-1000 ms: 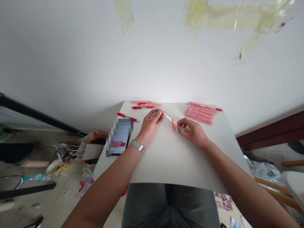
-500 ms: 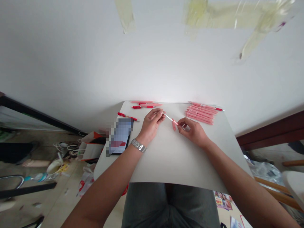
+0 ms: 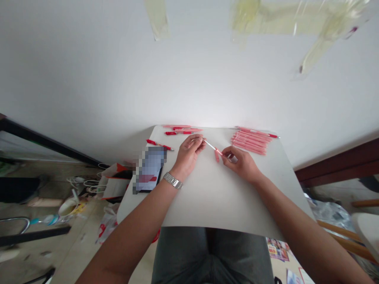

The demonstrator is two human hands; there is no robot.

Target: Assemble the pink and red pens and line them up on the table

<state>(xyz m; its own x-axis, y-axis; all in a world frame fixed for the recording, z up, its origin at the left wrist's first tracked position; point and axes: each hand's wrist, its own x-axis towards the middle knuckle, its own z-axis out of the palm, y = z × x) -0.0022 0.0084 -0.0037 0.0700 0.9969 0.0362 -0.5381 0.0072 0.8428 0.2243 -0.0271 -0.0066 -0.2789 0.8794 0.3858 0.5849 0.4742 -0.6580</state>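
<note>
My left hand (image 3: 189,152), with a metal-band watch at the wrist, pinches the far end of a thin white pen refill (image 3: 209,144) between thumb and fingertips. The refill slants down to the right, its lower end meeting a pink pen barrel (image 3: 219,152). Fingertips of my right hand (image 3: 240,162) are closed on that barrel; part of it is hidden behind them. Beneath it, a short pink piece (image 3: 217,158), perhaps a pen part, lies on the white table (image 3: 204,197). How deep the refill sits in the barrel I cannot tell.
Several pink pens (image 3: 250,142) lie in a row at back right, beside a red-ended pen (image 3: 274,136). More red and pink pens (image 3: 179,133) lie at back left. A phone (image 3: 149,169) rests on the left edge. The wall (image 3: 189,79) stands directly behind the table.
</note>
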